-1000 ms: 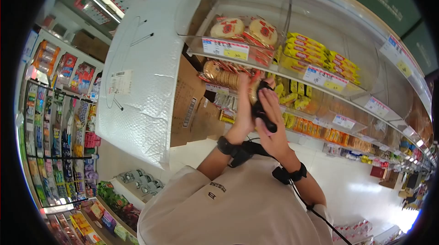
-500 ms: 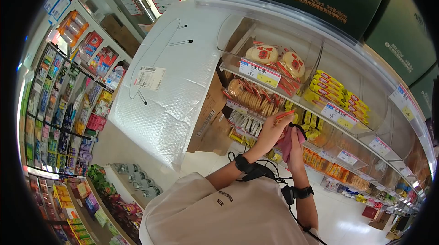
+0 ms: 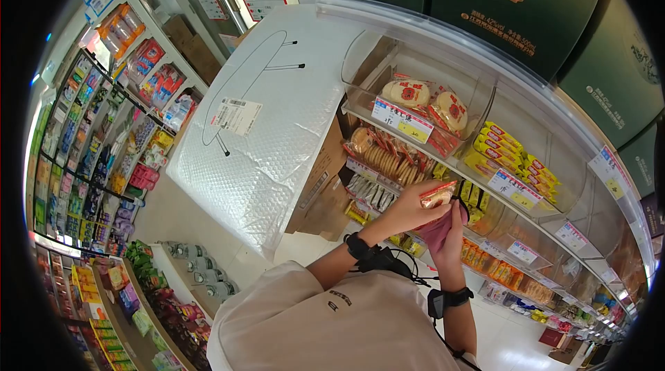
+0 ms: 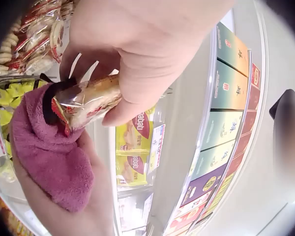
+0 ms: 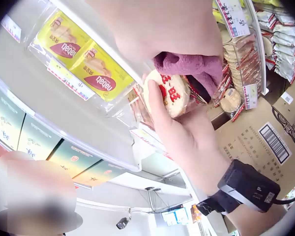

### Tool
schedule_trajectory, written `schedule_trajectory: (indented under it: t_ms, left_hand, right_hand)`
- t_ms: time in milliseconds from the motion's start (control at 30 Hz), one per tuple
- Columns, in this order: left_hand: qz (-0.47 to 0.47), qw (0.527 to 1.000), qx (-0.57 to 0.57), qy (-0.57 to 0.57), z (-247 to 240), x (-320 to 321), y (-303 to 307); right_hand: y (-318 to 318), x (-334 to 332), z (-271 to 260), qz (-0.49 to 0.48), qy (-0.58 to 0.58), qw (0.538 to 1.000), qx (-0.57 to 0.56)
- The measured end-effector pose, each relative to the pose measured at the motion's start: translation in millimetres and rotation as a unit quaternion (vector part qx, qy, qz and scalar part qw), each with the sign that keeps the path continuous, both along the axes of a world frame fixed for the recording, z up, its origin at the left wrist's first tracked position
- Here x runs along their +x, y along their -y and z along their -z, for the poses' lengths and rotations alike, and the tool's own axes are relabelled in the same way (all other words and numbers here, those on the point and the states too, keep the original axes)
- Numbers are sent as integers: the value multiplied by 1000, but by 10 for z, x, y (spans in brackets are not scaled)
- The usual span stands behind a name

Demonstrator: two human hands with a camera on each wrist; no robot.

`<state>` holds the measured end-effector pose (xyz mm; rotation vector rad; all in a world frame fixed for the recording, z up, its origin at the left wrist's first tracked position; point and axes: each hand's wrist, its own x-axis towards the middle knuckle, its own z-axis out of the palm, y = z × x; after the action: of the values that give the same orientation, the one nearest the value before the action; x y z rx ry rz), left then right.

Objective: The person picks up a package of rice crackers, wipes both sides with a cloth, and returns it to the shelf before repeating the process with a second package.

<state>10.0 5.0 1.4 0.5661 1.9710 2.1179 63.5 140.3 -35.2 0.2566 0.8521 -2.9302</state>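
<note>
My left hand pinches a wrapped round cracker with red printing. In the left wrist view, one end of the cracker packet lies at the black-edged mouth of a purple cloth. My right hand grips this cloth close beside the packet, its fingers partly covered. From the right wrist, the cracker's white face shows between the left thumb and fingers, just below the purple cloth.
Clear shelf bins hold round crackers, yellow packets and stacked biscuits. A silver bubble-wrapped panel stands left, beside a cardboard box. Green boxes line the top; other stocked racks stand far left.
The hands were pressed together around a dark item; now they are parted slightly, with the purple cloth and cracker packet in sight. The packet shows more fully, and the head view has shifted.
</note>
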Motion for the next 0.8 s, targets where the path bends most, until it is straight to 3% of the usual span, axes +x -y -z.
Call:
schedule_trajectory:
  t_ms: [467, 800]
  left_hand:
    - [38, 999, 12, -26, 76, -38, 27]
    - [50, 996, 55, 55, 238, -106, 42]
  right_hand:
    - [-29, -12, 58, -60, 34, 997, -29]
    - [-35, -2, -82, -105, 100, 989, 2]
